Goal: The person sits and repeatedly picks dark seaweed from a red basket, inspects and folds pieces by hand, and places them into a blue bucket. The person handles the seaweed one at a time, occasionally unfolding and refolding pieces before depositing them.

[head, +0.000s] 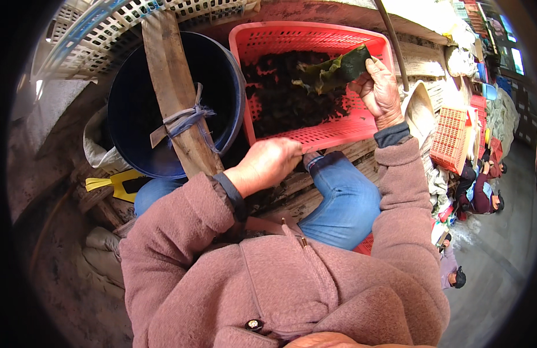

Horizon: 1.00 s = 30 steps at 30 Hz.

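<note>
My right hand (377, 91) pinches one end of a broad, dark green seaweed blade (338, 71), probably kelp. The blade's ragged, yellowish edge reaches left above a red plastic basket (312, 141). Dark, wet-looking pieces of seaweed (286, 100) cover much of the basket's floor. At the basket's near left corner is my left hand (273, 161), its fingers curled and slightly blurred. Whether it holds anything or touches the rim is hidden.
A wooden board (170, 74) with a cloth strip (192, 115) tied around it lies across a blue tub (238, 87). White perforated crates (120, 35) stand beyond. Orange crates (451, 135) and several people, one in a dark red top (479, 191), are at the right.
</note>
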Tool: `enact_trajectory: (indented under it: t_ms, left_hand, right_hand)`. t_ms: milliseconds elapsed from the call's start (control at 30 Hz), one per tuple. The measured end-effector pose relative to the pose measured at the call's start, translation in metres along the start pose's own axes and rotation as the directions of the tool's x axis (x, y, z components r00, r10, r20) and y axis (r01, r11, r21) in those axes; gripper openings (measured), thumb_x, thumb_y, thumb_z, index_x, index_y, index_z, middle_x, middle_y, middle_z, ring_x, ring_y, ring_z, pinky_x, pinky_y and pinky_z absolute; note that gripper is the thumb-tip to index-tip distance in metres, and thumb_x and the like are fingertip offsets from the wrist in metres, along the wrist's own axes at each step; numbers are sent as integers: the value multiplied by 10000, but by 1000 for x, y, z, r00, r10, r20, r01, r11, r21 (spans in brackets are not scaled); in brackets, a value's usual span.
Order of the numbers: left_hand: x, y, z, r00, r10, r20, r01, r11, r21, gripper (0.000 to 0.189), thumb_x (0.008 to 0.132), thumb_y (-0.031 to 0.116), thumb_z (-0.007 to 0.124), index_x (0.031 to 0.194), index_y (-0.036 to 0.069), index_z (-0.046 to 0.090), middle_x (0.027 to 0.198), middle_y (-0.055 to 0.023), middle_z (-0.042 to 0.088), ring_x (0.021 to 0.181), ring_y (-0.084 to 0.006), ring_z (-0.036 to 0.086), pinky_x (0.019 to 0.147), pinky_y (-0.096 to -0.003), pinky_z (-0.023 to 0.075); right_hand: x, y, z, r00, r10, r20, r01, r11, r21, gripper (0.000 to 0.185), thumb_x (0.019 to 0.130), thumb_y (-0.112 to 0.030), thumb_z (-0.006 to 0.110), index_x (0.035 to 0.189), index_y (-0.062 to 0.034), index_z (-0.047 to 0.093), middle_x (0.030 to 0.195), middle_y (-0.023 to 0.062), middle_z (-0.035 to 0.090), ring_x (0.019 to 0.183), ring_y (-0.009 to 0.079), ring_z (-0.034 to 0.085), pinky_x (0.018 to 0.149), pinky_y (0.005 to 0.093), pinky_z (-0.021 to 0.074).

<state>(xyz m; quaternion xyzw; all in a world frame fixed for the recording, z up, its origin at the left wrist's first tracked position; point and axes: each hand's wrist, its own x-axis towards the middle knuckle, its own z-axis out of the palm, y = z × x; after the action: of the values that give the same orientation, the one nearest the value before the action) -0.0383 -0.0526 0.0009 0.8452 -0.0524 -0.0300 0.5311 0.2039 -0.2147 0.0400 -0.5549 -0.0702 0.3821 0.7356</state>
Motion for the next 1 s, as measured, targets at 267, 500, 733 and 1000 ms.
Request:
enact_trajectory:
  t_ms: [267,500,733,1000]
  left_hand:
    - [26,-2,-20,911,-139,-388,-70,875,-480,254,849,73,645,1078,11,554,1003,-64,597,851,-116,587,753,-261,493]
    - [29,1,-25,927,-271,-257,14,713,-701,270,854,68,636,1104,7,554,938,-28,621,870,-83,566,768,-238,481]
    - [30,-2,-23,908,-361,-214,-6,499,-867,250,813,-82,570,1040,21,581,983,-45,615,875,-112,563,766,-257,472]
    - [25,-6,-17,899,181,-399,-263,951,-162,382,643,-139,578,991,19,593,1025,-149,594,950,-291,602,818,-310,478]
  right_hand:
    - [-46,13,59,998,41,-55,-34,990,136,213,963,-199,445,1102,-67,537,971,94,656,827,217,669,641,361,581]
    - [-68,42,98,998,-2,-65,8,996,87,194,951,-139,476,1108,-35,523,1020,92,625,885,194,644,662,346,585]
    - [-63,51,91,993,40,108,-69,957,283,265,941,-277,493,957,-31,590,968,93,621,885,210,616,776,409,535]
    - [-58,71,87,944,317,89,-328,893,309,330,926,-316,535,1128,-58,569,1020,60,634,925,182,609,811,361,513]
